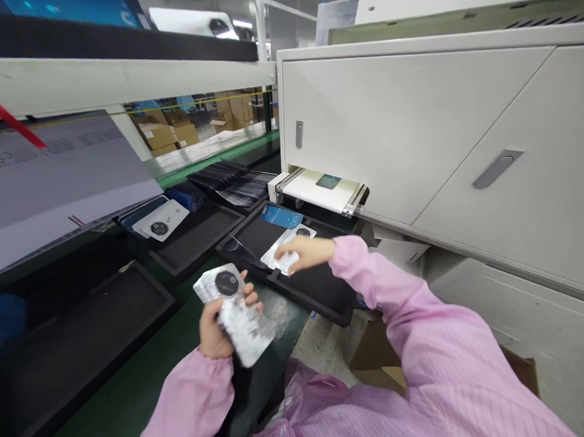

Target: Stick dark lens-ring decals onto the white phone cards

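My left hand (217, 327) is closed around a small stack of silvery phone back panels (249, 335), each with a round dark camera area, tilted above the green bench. My right hand (301, 252) reaches over a black tray (320, 289), its fingers bent onto a white phone back panel (270, 257) and covering part of it. Just behind that panel, in the same tray, lies a blue phone-sized panel (282, 216). A clear, dark-looking sheet (245, 253) sticks out at the tray's left side.
A short conveyor (314, 190) carrying a dark panel (328, 181) comes out of a large white machine (389, 122). Fanned dark sheets (236, 182) lie behind the trays. Another tray (200, 239) stands left, beside a white phone back panel (162, 220). A shelf (118, 81) overhangs the bench.
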Available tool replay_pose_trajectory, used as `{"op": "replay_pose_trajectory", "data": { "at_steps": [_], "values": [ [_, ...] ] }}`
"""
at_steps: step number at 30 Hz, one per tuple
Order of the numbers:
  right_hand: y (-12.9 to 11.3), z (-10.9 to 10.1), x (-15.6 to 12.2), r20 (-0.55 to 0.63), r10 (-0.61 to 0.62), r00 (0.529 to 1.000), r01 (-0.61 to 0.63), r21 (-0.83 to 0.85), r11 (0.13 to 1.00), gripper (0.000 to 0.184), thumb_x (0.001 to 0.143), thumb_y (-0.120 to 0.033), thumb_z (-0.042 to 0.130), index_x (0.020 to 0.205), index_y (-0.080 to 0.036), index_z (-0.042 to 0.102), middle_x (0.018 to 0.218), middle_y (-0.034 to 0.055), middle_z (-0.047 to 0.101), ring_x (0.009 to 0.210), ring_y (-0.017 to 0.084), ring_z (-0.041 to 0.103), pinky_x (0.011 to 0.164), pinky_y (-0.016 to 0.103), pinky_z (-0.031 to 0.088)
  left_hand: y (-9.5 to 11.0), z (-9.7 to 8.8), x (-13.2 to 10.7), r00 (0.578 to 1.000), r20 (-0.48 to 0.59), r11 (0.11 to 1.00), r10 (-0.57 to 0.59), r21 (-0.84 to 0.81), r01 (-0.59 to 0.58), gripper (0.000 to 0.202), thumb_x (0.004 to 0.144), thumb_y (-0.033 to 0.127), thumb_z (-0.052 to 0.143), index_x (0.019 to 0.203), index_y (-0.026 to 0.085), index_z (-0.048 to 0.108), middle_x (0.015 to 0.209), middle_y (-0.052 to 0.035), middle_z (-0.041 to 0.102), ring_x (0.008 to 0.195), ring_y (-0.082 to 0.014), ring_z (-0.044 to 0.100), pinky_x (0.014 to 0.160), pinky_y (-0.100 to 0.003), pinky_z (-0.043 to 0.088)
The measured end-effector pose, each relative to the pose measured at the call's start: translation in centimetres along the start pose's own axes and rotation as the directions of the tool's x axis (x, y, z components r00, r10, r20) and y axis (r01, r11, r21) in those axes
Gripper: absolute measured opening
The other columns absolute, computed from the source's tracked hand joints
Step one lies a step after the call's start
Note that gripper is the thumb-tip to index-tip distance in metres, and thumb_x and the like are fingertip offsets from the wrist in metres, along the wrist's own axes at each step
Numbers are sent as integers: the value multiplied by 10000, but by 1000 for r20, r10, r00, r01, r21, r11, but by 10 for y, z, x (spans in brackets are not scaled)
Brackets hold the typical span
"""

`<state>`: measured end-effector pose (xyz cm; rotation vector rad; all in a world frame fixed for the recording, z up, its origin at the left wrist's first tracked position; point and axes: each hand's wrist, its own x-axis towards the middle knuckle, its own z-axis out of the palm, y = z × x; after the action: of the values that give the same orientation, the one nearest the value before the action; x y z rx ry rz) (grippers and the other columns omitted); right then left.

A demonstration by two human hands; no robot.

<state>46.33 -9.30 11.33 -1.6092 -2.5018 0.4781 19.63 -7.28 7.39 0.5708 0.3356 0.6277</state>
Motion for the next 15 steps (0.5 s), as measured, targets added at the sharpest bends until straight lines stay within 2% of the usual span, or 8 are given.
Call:
{"op": "replay_pose_trajectory", "data": {
  "at_steps": [2, 5, 7, 10, 13, 15],
  "values": [
    [32, -10, 23, 3, 87, 996, -86, -80, 993, 524, 660, -182, 775, 1142, -64, 607, 1159, 120, 673, 1032, 184, 641, 910, 278, 484, 14, -18, -23, 997, 30, 979, -76, -188, 81, 754, 622, 435, 647, 1297, 136, 498, 885, -31, 520, 693, -120, 499, 676, -302, 497],
    [59, -6, 49, 44, 118, 992, -111, -141, 984, 429, 657, -162, 760, 1050, -43, 637, 1119, 106, 687, 954, 150, 649, 857, 250, 478, 14, -40, -45, 997, 21, 951, -72, -301, 75, 795, 592, 418, 658, 1321, 150, 487, 870, -31, 507, 688, -126, 491, 656, -314, 492],
    [65, 0, 58, 75, 114, 991, -99, -174, 980, 388, 653, -164, 766, 1005, -54, 646, 1077, 95, 696, 895, 137, 643, 803, 235, 475, 8, -52, -50, 998, 3, 937, -59, -345, 56, 787, 589, 422, 657, 1316, 172, 490, 872, -30, 502, 695, -129, 490, 657, -316, 488],
    [66, 3, 62, 121, 103, 987, -74, -228, 971, 337, 654, -201, 779, 922, -43, 649, 1020, 119, 692, 912, 160, 615, 810, 261, 452, -2, -63, -48, 997, -19, 927, -81, -369, 68, 762, 596, 413, 646, 1294, 147, 496, 878, -33, 500, 700, -127, 492, 664, -310, 480],
    [68, 0, 63, 193, 104, 976, -49, -269, 962, 247, 673, -224, 763, 821, -60, 652, 954, 122, 687, 895, 175, 615, 789, 278, 443, -5, -69, -44, 995, -36, 928, -97, -365, 77, 742, 605, 417, 636, 1267, 114, 496, 878, -33, 506, 698, -121, 498, 668, -303, 474],
    [70, -6, 58, 230, 118, 966, -48, -288, 956, 252, 606, -182, 800, 791, -100, 649, 880, 94, 690, 814, 185, 636, 730, 279, 455, -4, -70, -43, 995, -38, 927, -96, -369, 75, 732, 619, 441, 627, 1262, 116, 493, 877, -28, 510, 695, -115, 499, 664, -289, 468]
  ]
}}
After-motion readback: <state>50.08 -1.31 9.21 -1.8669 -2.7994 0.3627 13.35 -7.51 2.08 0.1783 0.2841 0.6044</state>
